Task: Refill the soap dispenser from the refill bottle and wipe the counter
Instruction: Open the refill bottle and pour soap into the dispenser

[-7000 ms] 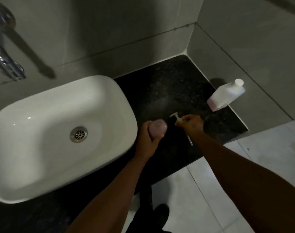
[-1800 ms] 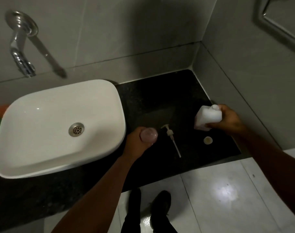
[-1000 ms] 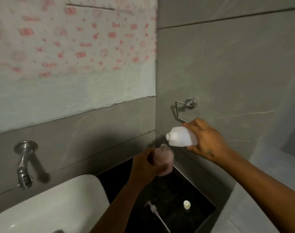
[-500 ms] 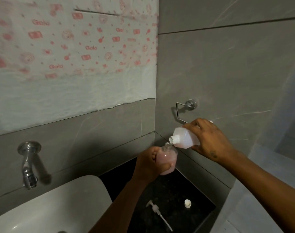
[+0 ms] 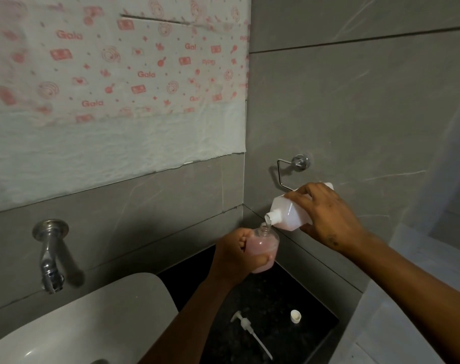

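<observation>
in the head view, right of centre, i see the left hand (image 5: 236, 254) grasping the soap dispenser (image 5: 264, 249) upright while the right hand (image 5: 326, 214) grasps the tilted refill bottle (image 5: 289, 212), spout just above the open neck; any wobble, i judge, could spill soap onto the black counter (image 5: 276, 298). i count two hands, one dispenser, one refill bottle, one pump (image 5: 249, 329) and one cap (image 5: 295, 316) lying lower centre, one basin (image 5: 92, 324), one tap (image 5: 49, 258).

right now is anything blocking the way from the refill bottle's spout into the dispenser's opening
Nothing visible does. The refill bottle, tilted in the right hand, has its uncapped spout right over the open neck of the soap dispenser held by the left hand. The pump and cap lie on the counter.
</observation>
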